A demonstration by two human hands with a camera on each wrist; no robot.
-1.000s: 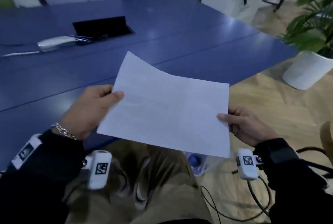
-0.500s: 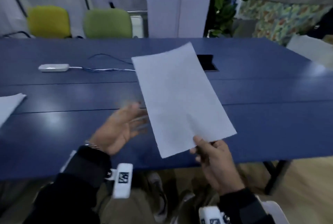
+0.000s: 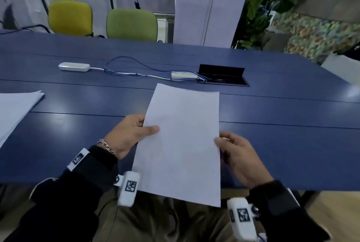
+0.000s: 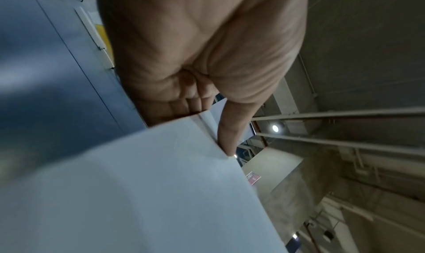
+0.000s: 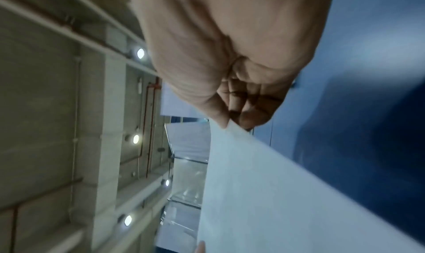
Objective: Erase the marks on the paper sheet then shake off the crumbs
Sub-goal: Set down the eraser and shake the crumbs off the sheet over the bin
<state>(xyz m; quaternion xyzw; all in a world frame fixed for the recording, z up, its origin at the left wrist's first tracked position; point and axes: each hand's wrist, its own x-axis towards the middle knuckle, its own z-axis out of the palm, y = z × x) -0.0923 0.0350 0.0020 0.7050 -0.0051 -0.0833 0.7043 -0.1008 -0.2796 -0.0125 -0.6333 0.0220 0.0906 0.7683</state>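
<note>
A white paper sheet [image 3: 181, 140] is held above the near edge of the blue table [image 3: 272, 144], long side pointing away from me. No marks show on its upper face. My left hand [image 3: 132, 134] pinches its left edge, thumb on top and fingers underneath. My right hand [image 3: 235, 156] pinches the right edge the same way. In the left wrist view the thumb [image 4: 230, 135] lies on the sheet [image 4: 138, 193]. The right wrist view shows thumb and fingers [image 5: 243, 111] closed on the sheet's edge [image 5: 264, 184]. No eraser is in view.
A stack of white paper [image 3: 15, 109] lies at the table's left. Two white power strips [image 3: 74, 66] [image 3: 184, 75] with cables and an open black cable box [image 3: 222, 75] sit at mid-table. Yellow [image 3: 70, 18] and green [image 3: 132, 23] chairs stand behind. A plant [image 3: 268, 4] is at the back right.
The view swung from the table's right corner back to face the table. The left hand had let go of the sheet and now grips its left edge again. The sheet came down towards me.
</note>
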